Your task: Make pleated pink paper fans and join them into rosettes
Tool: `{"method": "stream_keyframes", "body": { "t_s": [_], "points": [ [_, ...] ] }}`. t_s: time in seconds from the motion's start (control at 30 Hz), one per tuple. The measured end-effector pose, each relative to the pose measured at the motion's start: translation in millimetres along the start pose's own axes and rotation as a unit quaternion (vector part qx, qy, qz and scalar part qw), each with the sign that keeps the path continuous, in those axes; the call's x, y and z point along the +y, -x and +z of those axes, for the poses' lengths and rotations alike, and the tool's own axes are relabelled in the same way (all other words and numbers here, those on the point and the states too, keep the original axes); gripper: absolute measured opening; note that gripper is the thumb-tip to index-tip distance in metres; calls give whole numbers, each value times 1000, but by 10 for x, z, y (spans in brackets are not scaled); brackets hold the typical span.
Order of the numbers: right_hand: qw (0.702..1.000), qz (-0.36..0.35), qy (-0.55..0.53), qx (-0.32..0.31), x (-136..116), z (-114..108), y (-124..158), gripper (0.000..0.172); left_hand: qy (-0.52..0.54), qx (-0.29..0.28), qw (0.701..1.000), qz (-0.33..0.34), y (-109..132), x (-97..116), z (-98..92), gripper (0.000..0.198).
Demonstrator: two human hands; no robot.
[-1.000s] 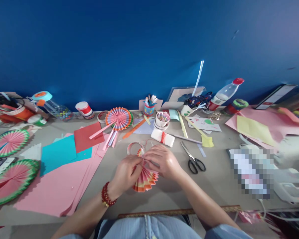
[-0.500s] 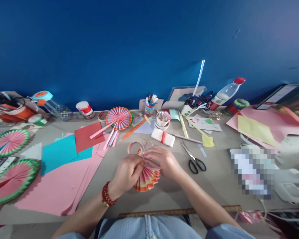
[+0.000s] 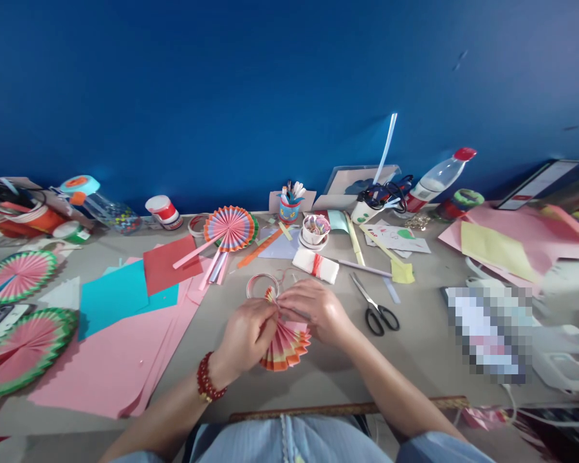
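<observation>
Both hands meet over a pleated paper fan in pink, yellow and orange, low in the middle of the view. My left hand pinches the fan at its gathered centre, thumb against fingers. From the other side, my right hand closes its fingertips on the same spot; what exactly lies between them is hidden. A roll of clear tape lies flat just beyond the fingertips. Behind the right hand is a white bundle tied with red cord. Black-handled scissors rest to the right, blades partly apart.
A finished round fan lies at the back, and watermelon-coloured fans at the left. Pink sheets and a blue sheet spread left of my hands. A tilted bottle leans at the blue wall. A blurred-out phone lies right.
Almost nothing differs. Both hands keep their grip at the fan's centre, with only a slight shift of the right fingers.
</observation>
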State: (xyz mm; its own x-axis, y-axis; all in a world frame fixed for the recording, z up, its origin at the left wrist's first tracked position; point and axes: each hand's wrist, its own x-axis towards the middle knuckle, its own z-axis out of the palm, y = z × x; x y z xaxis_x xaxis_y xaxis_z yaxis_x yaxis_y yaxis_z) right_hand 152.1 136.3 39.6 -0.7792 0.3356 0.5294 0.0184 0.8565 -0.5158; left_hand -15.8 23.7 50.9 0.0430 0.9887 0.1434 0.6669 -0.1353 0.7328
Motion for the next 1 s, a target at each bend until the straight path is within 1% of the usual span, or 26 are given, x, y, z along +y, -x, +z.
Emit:
{"method": "stream_keyframes", "body": {
  "t_s": [0.17, 0.37, 0.57, 0.63, 0.73, 0.9, 1.0],
  "points": [
    [1000, 3, 20, 12, -13, 18, -3, 14, 4, 1, 1000, 7, 6, -3, 3, 23],
    [1000, 1, 3, 20, -42, -2, -26, 10, 6, 8, 1000, 2, 10, -9, 14, 24],
    [1000, -11, 11, 27, -22, 5, -28, 12, 32, 9, 999, -8, 5, 1, 9, 26],
    [999, -22, 7, 21, -6, -10, -23, 13, 56, 2, 998, -18, -1, 10, -1, 27],
    [999, -40, 6, -7, 8, -52, -20, 16, 86, -3, 996, -28, -7, 14, -11, 28],
    [996, -72, 44, -34, 5, -98, -25, 15, 91, -18, 995, -39, 1, -29, 14, 27],
    [995, -83, 47, -41, 4, -100, -24, 14, 98, -24, 994, -43, 8, -52, 32, 28]
  ]
}}
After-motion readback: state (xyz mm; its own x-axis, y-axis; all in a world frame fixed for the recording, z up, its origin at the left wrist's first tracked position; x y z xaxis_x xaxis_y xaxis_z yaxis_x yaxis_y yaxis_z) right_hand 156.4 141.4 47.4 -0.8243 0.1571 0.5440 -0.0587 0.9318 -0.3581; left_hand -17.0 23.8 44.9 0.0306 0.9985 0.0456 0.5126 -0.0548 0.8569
